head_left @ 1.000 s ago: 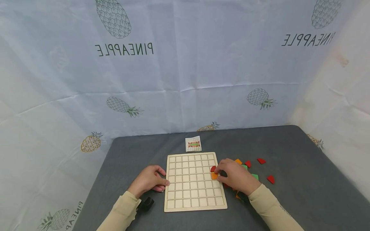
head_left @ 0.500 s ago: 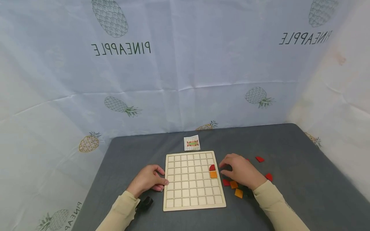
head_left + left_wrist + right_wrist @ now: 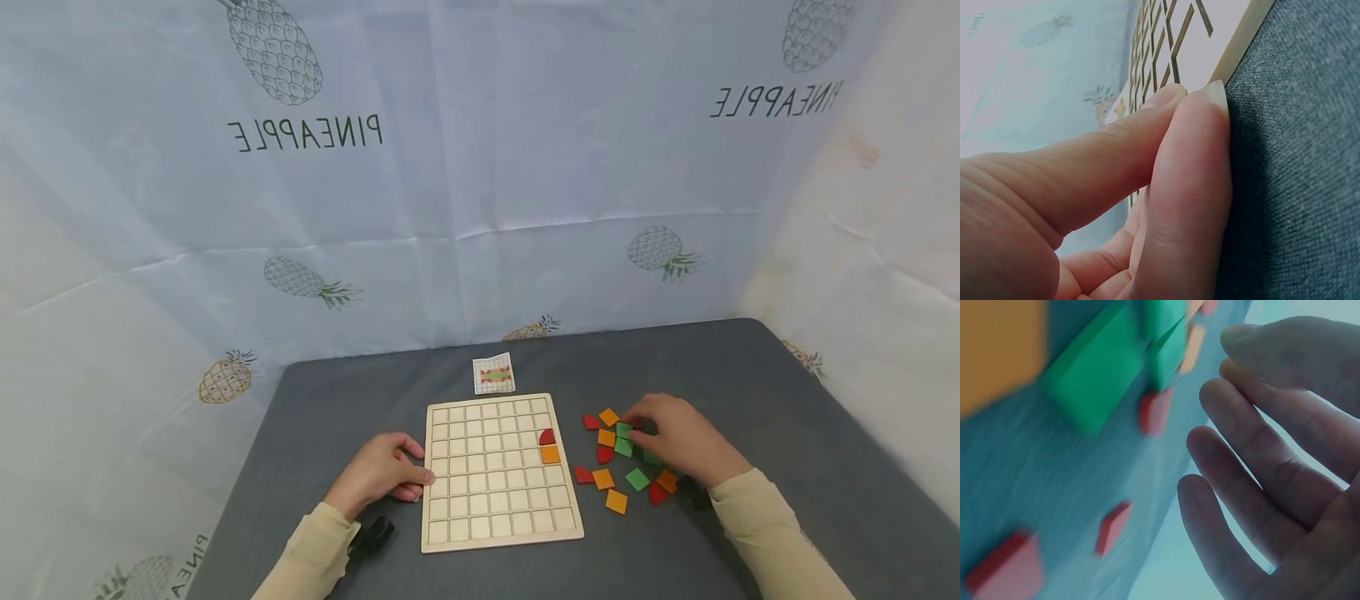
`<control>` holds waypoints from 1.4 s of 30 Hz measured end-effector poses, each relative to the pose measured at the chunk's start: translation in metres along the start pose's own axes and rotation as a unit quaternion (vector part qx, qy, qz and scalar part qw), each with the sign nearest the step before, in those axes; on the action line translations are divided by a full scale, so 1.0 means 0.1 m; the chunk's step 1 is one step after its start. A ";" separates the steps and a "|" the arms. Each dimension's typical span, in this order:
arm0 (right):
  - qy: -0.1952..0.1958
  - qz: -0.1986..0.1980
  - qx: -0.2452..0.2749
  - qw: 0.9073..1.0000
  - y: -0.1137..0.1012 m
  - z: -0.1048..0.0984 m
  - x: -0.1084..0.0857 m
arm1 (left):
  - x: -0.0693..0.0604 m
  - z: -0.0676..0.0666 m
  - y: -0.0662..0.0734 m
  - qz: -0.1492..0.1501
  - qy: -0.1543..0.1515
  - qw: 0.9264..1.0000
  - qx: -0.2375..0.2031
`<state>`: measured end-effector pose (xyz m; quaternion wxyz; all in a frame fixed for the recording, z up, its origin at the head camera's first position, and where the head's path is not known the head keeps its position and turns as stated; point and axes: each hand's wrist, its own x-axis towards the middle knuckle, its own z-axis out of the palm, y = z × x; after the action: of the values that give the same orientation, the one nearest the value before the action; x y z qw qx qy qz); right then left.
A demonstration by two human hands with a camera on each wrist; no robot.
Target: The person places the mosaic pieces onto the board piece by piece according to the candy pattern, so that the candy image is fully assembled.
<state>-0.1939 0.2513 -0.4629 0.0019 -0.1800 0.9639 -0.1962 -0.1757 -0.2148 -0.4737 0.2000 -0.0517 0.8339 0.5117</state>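
A pale wooden grid board (image 3: 487,483) lies on the dark table. In its right-hand column sit a red quarter-round tile (image 3: 547,436) and, just below, an orange square tile (image 3: 551,454). My left hand (image 3: 386,471) grips the board's left edge, thumb on top and forefinger against the side, as the left wrist view shows close up. My right hand (image 3: 678,433) is above the loose tiles, fingers relaxed and holding nothing. Beneath its fingertips are green square tiles (image 3: 623,438); one green tile (image 3: 1100,369) shows large in the right wrist view. Some tiles are hidden under the hand.
Behind the board lies a small pattern card (image 3: 494,374). Several orange, red and green tiles are scattered right of the board, including an orange tile (image 3: 617,502) and a red tile (image 3: 583,475) near its edge. A pineapple-print cloth (image 3: 420,167) hangs behind the table.
My right hand has let go of the orange tile on the board and moved right, over the loose tiles. My left hand stays at the board's left edge. The head view has shifted slightly.
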 end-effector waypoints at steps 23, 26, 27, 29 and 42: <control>0.004 0.024 -0.007 1.000 0.33 -0.11 -0.28 | 0.01 0.00 -0.01 -0.008 0.002 1.000 0.003; -0.003 0.024 -0.005 1.000 0.33 -0.11 -0.30 | 0.02 0.00 -0.02 -0.010 0.005 1.000 0.004; -0.005 0.026 -0.005 1.000 0.33 -0.11 -0.30 | 0.02 0.00 -0.02 -0.010 0.005 1.000 0.005; -0.008 0.027 -0.006 1.000 0.31 -0.11 -0.31 | 0.02 0.00 -0.02 -0.010 0.006 1.000 0.005; -0.015 -0.030 -0.010 0.999 -0.09 0.02 -0.20 | 0.03 0.02 -0.02 -0.006 0.009 1.000 0.012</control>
<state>-0.1721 0.2503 -0.4627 0.0082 -0.2122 0.9598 -0.1835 -0.1773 -0.2141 -0.4772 0.1963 -0.0591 0.8416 0.4997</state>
